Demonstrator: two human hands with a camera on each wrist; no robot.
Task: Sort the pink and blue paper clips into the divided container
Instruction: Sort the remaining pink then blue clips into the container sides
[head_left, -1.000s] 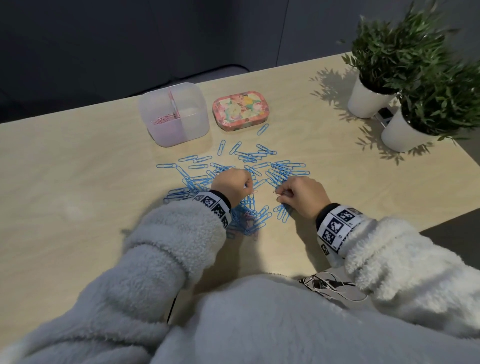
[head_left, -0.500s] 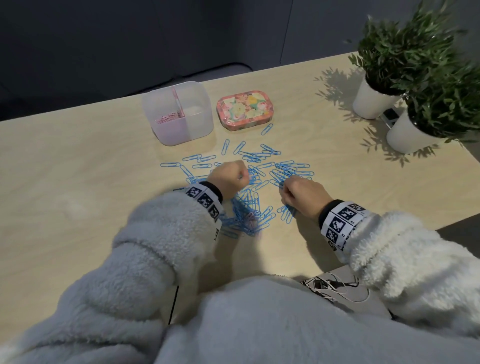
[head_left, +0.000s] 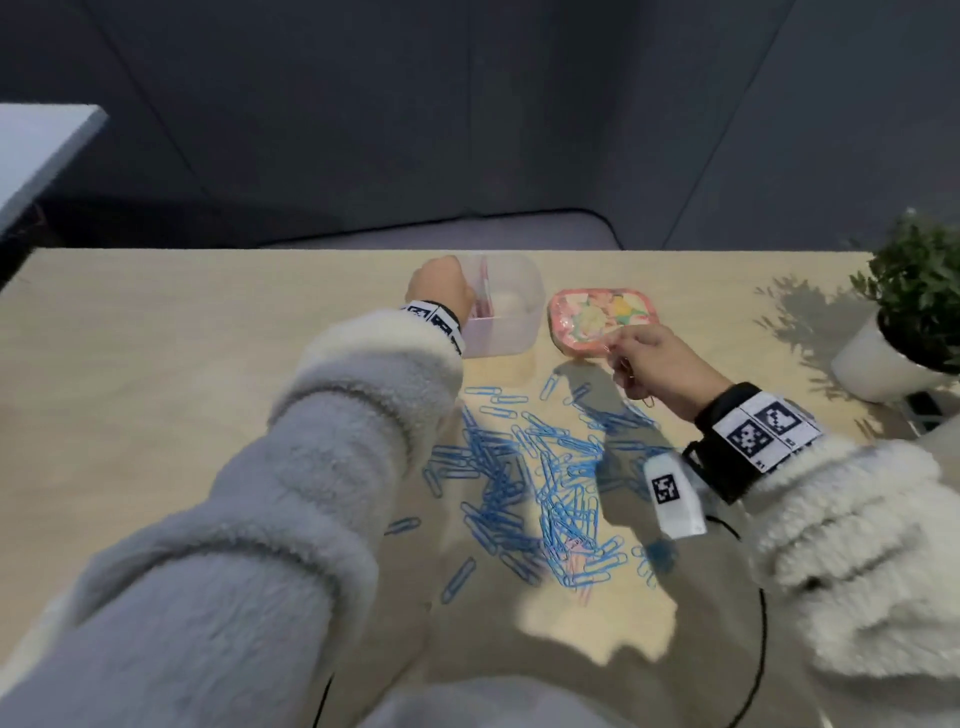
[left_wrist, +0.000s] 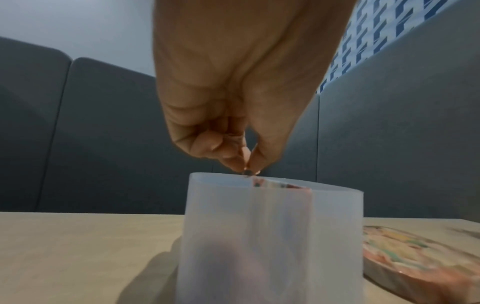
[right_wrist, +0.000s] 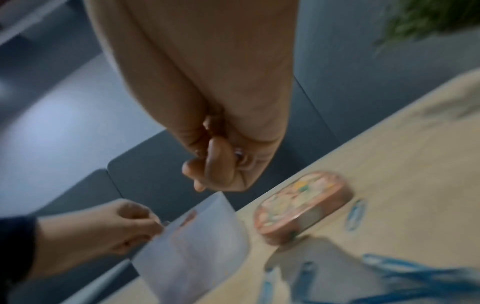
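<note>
**Pink clips reach the box**

Left hand (left_wrist: 233, 98) fingers (left_wrist: 235, 158) pinch a small clip over the divided container (head_left: 511, 317); right hand (head_left: 657, 366) fingers clamp pink clips (head_left: 636, 387) nearby. Blue clips (head_left: 540, 478) litter one pale desk (head_left: 156, 395) with one floral tin (head_left: 597, 322), one visible potted plant (head_left: 914, 312) and dark padded panels behind.

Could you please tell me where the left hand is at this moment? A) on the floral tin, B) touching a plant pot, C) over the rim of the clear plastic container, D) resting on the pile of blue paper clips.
C: the left hand hangs with pinched fingertips just above the rim of the clear container, well away from the blue paper clips nearer the person.
</note>
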